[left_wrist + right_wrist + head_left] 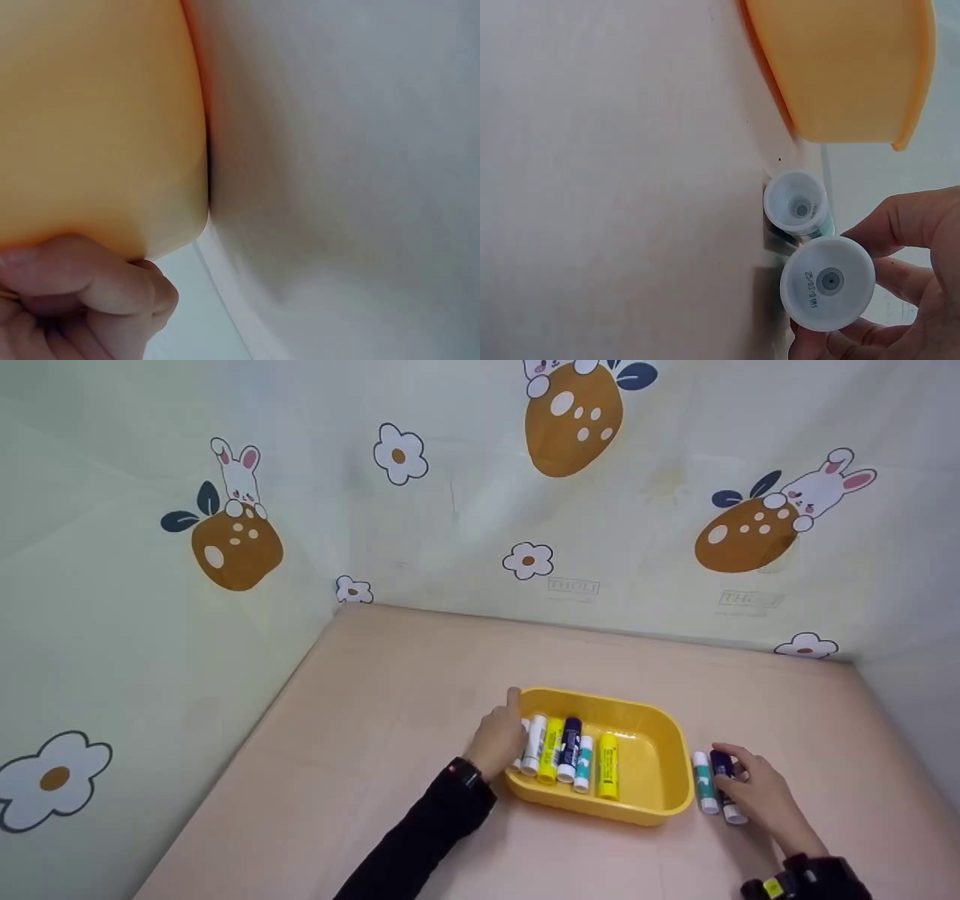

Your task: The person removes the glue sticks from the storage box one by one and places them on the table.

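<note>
On the table (420,675), the yellow tray (592,808) holds a row of sticks (551,750), its nine o'clock rim gripped by the left hand (498,741). Off its three o'clock end, the right hand (763,791) pinches the dark stick (722,766); a slimmer teal-banded stick (704,782) lies at its nine o'clock. Lifting straight up, tray held steady, should best clear that neighbour.

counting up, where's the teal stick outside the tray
In the head view, the teal stick lies right of the yellow tray, left of the gripped dark stick.
</note>
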The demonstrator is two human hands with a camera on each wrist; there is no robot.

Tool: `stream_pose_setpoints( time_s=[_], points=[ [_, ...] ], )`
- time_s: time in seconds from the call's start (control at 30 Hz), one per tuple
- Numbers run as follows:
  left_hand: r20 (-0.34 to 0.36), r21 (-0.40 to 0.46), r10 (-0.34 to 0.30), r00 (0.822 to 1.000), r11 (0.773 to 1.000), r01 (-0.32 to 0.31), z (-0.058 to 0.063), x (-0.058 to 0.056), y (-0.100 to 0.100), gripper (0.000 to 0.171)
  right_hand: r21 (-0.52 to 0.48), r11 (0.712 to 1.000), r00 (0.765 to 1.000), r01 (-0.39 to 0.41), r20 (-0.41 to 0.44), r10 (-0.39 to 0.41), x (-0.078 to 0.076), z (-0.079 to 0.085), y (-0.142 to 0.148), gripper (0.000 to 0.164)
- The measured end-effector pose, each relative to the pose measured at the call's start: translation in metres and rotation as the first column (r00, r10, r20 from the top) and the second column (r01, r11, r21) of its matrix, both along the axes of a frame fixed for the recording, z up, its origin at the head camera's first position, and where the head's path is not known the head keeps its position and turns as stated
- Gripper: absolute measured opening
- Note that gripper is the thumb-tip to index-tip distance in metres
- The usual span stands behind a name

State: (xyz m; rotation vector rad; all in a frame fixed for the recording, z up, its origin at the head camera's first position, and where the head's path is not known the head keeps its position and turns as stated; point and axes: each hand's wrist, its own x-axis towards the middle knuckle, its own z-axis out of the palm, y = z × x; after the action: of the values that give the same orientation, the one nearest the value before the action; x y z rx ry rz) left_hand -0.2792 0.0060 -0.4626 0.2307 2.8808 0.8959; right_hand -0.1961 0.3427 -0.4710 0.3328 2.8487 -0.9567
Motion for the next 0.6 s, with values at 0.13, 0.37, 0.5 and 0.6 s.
stream_pose_setpoints(
  time_s=[0.13, 0.37, 0.5, 0.6],
  points=[
    [0.025, 0.007, 0.008, 1.0, 1.0, -0.008, 0.0007, -0.0005, 0.0009, 0.048, -0.008, 1.0, 1.0, 0.006, 0.02, -0.006, -0.0024, -0.0023, 0.0002, 0.059],
    [0.056, 0.044, 0.008, 0.998, 0.999, -0.011, 0.0009, -0.0009, 0.001, 0.048, -0.017, 1.0, 1.0, 0.005, 0.025, -0.005, -0.0035, -0.0033, 0.001, 0.057],
    [0.044, 0.047, 0.004, 0.999, 0.999, -0.006, 0.0005, 0.0, 0.0005, 0.047, -0.022, 1.0, 1.0, -0.013, 0.011, 0.013, -0.0026, -0.0029, 0.002, 0.055],
    [0.04, 0.051, 0.004, 0.999, 0.999, -0.006, 0.0005, 0.0005, 0.0004, 0.047, -0.02, 1.0, 1.0, -0.017, 0.009, 0.018, -0.0022, -0.0027, 0.0025, 0.054]
  ],
)
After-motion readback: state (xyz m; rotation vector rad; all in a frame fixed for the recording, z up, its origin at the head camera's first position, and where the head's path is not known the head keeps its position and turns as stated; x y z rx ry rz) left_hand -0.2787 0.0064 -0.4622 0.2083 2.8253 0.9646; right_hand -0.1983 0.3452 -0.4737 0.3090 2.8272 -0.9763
